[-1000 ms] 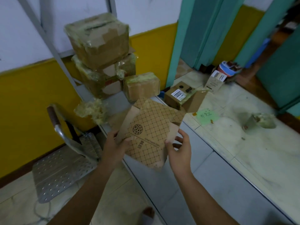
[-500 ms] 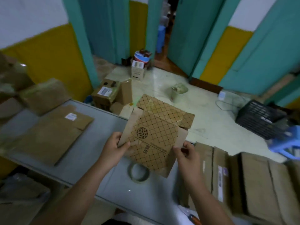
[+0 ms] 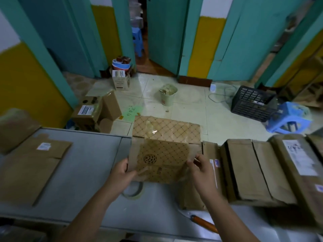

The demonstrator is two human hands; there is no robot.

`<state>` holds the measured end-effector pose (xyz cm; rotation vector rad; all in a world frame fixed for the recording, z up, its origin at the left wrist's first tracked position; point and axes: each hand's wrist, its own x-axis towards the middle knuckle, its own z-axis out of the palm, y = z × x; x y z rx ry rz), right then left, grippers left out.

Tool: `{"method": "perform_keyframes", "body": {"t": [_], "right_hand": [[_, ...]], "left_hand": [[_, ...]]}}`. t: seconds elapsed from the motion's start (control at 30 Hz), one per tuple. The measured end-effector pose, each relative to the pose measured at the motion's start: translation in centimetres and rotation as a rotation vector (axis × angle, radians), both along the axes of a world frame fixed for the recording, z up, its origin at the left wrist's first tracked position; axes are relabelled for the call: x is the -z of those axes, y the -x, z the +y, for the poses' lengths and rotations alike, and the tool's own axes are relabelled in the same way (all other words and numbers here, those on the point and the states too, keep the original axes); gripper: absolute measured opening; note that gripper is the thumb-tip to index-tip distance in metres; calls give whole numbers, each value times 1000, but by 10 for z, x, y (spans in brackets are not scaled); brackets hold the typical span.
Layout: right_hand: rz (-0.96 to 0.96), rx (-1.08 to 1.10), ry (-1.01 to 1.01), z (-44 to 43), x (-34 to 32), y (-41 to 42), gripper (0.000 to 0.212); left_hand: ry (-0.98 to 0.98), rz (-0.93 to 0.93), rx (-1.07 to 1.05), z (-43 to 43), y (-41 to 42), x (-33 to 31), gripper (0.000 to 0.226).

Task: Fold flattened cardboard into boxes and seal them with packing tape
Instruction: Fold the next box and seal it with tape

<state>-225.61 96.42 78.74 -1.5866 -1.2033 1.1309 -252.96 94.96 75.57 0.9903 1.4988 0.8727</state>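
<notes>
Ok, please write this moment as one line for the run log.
stage: folding | left hand: holds cardboard left edge | right hand: pinches right edge | tape roll: on table

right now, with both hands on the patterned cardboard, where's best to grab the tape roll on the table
Probably its near rim, from above: the tape roll lies flat on the grey table, core up, so a thumb fits inside and fingers outside. Its far edge is hidden under the patterned cardboard held by the left hand.
</notes>
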Motion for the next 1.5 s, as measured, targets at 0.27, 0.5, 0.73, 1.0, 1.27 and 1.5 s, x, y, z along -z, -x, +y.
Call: {"method": "perform_keyframes", "body": {"t": [0.27, 0.5, 0.73, 1.0, 1.27, 1.5], "right_hand": [[-14, -89, -26, -3, 2, 17, 20], [347, -110, 138, 2, 5, 13, 55], [232, -233, 200, 11, 12, 8, 38], [412, -315, 280, 14, 8, -7, 38], [657, -348, 441, 3, 6, 1, 61], [825, -344, 525, -2, 4, 9, 62]], "left_hand": [[-135, 136, -157, -14, 2, -1, 22], [-232, 65, -137, -28, 14, -8, 34], [-305, 57, -9, -33, 24, 2, 72], [-19, -273, -6, -27, 38, 9, 55], [80, -499, -161, -32, 25, 11, 55], [173, -581, -170, -30, 33, 12, 56]]}}
